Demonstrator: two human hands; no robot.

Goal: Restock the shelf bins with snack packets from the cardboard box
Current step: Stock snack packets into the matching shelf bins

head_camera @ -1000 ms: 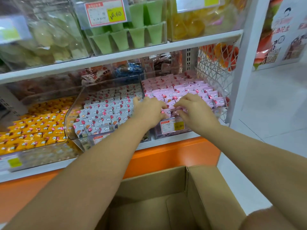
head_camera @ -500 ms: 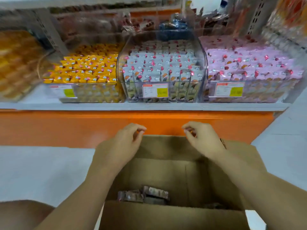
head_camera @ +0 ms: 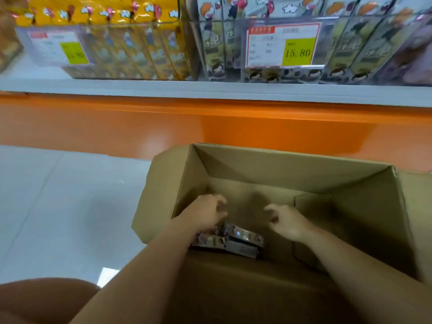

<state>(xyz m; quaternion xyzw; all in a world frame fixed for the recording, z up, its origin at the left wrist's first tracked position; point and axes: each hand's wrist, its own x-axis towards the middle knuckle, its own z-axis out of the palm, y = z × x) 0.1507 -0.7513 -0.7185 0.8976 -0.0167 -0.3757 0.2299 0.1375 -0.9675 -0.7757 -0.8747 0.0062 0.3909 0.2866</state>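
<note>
An open cardboard box (head_camera: 292, 169) stands on the floor below the shelf. A few shiny snack packets (head_camera: 236, 238) lie at its bottom near the front wall. Both my hands are down inside the box. My left hand (head_camera: 205, 212) hovers just above the packets with fingers loosely curled, holding nothing. My right hand (head_camera: 286, 220) is to the right of the packets, fingers also loosely curled and empty. On the shelf above, a clear bin of yellow packets (head_camera: 131, 43) and a clear bin of white-grey packets (head_camera: 350, 43) stand side by side.
The white shelf edge (head_camera: 210, 90) and an orange base panel (head_camera: 163, 127) run across behind the box. Pale tiled floor (head_camera: 58, 195) lies to the left. My knee (head_camera: 35, 300) shows at the bottom left. Price tags (head_camera: 284, 46) hang on the bin fronts.
My hands left the pink-packet bin on the shelf, dropped to the box's rim, and now reach inside it near the packets. The view tilted down and closer.
</note>
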